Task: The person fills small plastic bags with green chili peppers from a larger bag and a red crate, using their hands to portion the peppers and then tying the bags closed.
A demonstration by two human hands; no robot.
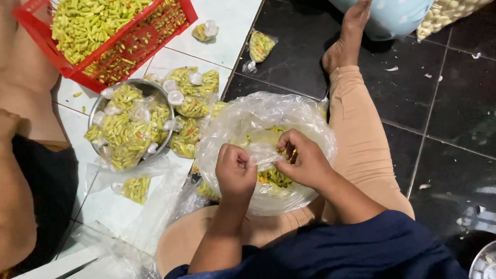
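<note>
Over my lap sits a large clear plastic bag (243,120) holding yellow-green stick snacks (274,178). My left hand (235,171) and my right hand (304,159) are both closed on a small clear plastic bag (263,152) stretched between them, just above the snacks. My legs in tan trousers (358,132) lie under and beside the big bag.
A metal bowl (148,87) heaped with small filled snack bags stands to the left, more packets (195,82) beside it. A red plastic basket (106,27) of loose snacks is at top left. Another person's leg (19,87) fills the left edge. Loose plastic sheets (141,207) lie near me.
</note>
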